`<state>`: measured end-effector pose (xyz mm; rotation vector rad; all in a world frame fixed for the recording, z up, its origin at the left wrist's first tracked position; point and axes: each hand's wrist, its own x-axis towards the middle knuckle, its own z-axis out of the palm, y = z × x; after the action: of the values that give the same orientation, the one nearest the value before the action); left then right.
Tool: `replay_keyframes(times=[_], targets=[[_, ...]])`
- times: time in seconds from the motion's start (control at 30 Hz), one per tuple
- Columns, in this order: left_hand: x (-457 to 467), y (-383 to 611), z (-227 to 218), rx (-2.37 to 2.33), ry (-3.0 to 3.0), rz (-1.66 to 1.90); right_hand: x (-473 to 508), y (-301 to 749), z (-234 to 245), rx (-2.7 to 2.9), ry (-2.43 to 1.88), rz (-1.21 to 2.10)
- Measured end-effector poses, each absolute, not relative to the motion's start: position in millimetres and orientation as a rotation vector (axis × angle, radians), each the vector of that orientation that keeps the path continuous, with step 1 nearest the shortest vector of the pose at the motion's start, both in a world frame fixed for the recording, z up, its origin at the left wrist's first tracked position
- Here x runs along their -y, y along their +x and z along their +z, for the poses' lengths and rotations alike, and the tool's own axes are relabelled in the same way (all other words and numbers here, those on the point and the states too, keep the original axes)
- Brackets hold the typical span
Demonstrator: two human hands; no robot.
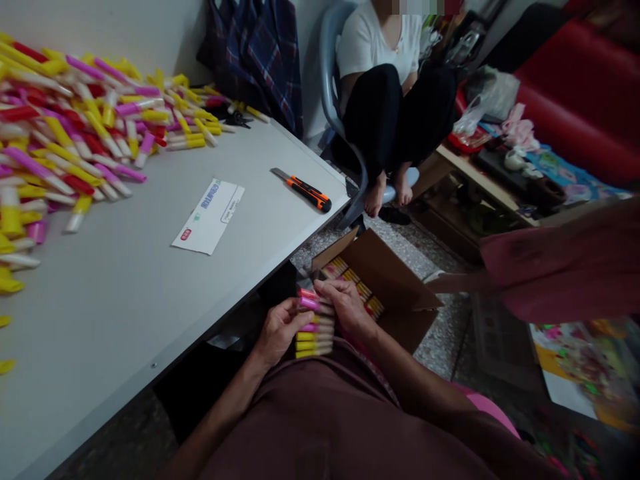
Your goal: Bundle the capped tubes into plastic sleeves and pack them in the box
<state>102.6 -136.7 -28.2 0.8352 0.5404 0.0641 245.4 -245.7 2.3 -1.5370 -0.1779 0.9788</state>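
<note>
At lower centre, our left hand (277, 331) pinches a row of two-tone tubes (315, 337) by the coloured ends; our right hand (349, 307) curls at its upper end, its grip unclear to us. We'd do best pressing evenly, ends flush. Each tube's long axis lies nearly crosswise, coloured end left, pale end right. Beyond stands an open carton (395, 273); upper left, a tube pile (100, 133).
</note>
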Motion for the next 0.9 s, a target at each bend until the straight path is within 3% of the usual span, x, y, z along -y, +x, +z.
replay_keyframes(times=[0.6, 0.73, 0.9], targets=[[141.3, 110.2, -28.0, -0.621, 0.941, 0.137, 243.2, 236.5, -4.9, 0.065, -1.555, 0.952], [126.1, 126.2, -16.9, -0.597, 1.134, 0.262, 236.6, 254.0, 5.7, 0.210, -1.563, 0.926], [108.6, 138.4, -4.6, -0.468, 1.169, 0.169, 234.2, 278.0, 37.6, 0.473, -1.604, 0.919]])
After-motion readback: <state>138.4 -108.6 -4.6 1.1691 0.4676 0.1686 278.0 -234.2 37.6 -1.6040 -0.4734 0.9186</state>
